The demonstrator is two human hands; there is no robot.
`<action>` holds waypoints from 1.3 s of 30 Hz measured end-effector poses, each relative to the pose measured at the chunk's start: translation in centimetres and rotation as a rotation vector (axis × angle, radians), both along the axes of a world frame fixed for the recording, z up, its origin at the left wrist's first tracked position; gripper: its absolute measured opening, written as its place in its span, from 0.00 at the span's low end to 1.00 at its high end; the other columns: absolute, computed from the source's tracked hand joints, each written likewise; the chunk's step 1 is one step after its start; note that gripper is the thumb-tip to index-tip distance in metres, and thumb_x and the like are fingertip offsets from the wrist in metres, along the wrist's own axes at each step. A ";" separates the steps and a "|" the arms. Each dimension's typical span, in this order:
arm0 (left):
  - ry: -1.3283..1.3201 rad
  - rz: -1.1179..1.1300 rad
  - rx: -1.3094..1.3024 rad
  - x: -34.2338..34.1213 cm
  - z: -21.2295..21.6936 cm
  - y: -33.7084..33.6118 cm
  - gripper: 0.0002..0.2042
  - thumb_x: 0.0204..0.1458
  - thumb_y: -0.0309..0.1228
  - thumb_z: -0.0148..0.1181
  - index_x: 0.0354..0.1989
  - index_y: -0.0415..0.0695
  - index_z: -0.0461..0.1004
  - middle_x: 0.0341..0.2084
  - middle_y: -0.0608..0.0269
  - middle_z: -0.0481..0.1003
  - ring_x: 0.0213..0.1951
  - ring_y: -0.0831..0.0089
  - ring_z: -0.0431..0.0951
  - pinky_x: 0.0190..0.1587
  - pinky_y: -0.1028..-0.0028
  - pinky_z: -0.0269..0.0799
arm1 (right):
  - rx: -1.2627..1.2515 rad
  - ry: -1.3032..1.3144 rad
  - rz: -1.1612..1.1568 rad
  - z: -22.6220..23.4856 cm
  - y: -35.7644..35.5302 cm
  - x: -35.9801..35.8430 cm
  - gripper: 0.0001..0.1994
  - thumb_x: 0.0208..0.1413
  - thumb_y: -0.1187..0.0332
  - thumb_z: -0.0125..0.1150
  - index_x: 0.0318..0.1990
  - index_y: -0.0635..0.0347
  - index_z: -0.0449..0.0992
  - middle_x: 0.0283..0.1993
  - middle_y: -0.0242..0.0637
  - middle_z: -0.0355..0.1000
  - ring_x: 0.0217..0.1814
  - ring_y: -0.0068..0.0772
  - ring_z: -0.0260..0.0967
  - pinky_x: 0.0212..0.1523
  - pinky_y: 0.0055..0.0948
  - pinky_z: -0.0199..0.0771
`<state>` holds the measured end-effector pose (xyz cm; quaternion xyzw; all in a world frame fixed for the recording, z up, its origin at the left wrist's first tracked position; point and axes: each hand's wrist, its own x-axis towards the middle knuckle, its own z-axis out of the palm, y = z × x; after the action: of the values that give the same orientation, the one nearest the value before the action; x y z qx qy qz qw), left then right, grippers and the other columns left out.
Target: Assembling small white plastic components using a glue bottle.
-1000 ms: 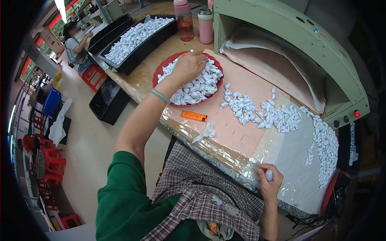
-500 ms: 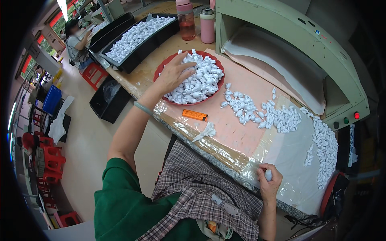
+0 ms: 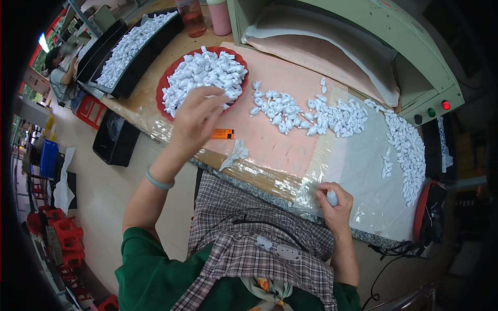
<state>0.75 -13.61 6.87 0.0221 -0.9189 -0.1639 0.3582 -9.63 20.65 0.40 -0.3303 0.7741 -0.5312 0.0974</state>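
A: Where are the person's hands?

B: The left hand [image 3: 194, 120] hovers left of centre, fingers curled loosely downward just below the red tray [image 3: 165, 83]. Whether it grips any pieces cannot be told. The right hand [image 3: 334, 205], lower right of centre, is closed around one small white wrapped piece [image 3: 331, 197] at the near edge of a clear plastic sheet [image 3: 358, 176].

A: What do the pieces look like?

B: Small, white, twisted at both ends like wrapped sweets. They are heaped in the red tray in the upper left, scattered in a loose band of pieces [image 3: 311, 111] across the pink work surface [image 3: 270, 145] at centre, and strung in a curved line of pieces [image 3: 407, 150] at the right.

A: What might go wrong?

B: Probably a spill: the tray heap sits high, so a hand brushing it could knock pieces over the rim. An orange lighter [image 3: 222, 134] lies just beside the left hand and could be nudged. The plastic sheet looks slippery, so tugging it might drag pieces off the table edge.
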 end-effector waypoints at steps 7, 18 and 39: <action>-0.104 -0.284 0.056 -6.4 -4.7 6.5 0.09 0.43 0.18 0.58 0.35 0.38 0.76 0.36 0.57 0.74 0.40 0.60 0.74 0.42 0.66 0.72 | -0.015 -0.012 -0.007 0.4 0.1 0.1 0.05 0.50 0.78 0.63 0.34 0.66 0.75 0.29 0.33 0.73 0.25 0.18 0.65 0.26 0.18 0.65; -0.227 -0.228 -0.017 -7.1 -5.3 7.4 0.09 0.43 0.21 0.57 0.35 0.40 0.75 0.34 0.58 0.72 0.39 0.59 0.74 0.39 0.64 0.71 | 0.031 0.001 0.006 0.7 0.4 -0.1 0.06 0.47 0.77 0.65 0.34 0.64 0.75 0.32 0.39 0.77 0.33 0.31 0.76 0.35 0.24 0.74; -0.445 -0.665 2.004 -1.5 -4.4 12.4 0.16 0.55 0.24 0.55 0.52 0.33 0.69 0.43 0.53 0.75 0.37 0.75 0.78 0.46 0.76 0.75 | -0.389 -0.386 0.036 0.3 1.4 -0.6 0.16 0.52 0.72 0.55 0.46 0.61 0.60 0.44 0.41 0.63 0.34 0.24 0.63 0.31 0.22 0.67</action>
<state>-0.72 -1.18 2.44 0.0840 -0.3711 -0.9228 -0.0606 -10.23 22.01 0.71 -0.2491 0.6186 -0.7213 0.1874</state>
